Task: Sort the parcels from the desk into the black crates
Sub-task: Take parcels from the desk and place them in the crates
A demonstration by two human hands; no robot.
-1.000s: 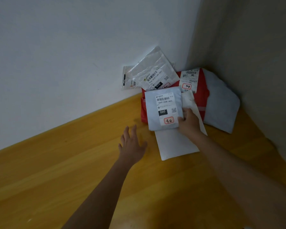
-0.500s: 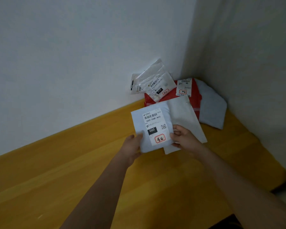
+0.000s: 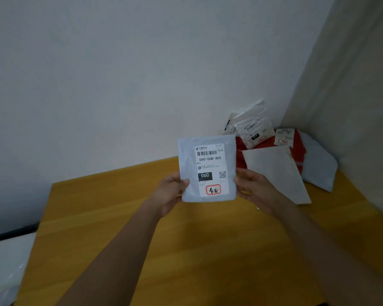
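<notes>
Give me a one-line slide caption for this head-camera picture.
Both hands, left hand and right hand, hold up a pale parcel labelled 060 above the wooden desk.

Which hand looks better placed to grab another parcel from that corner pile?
Right, probably. The right hand is beside the plain white parcel and nearer the corner pile; the left hand is farther away.

Held parcel (image 3: 208,168): pale blue mailer, label "060-06B-A05" faced camera, lifted above counter (image 3: 142,228).
Left hand (image 3: 171,193): gripped parcel's left edge.
Right hand (image 3: 253,191): gripped right edge.
Corner pile: red parcel (image 3: 299,149), white envelope (image 3: 276,173), clear bag (image 3: 252,129), grey mailer (image 3: 318,164).
</notes>
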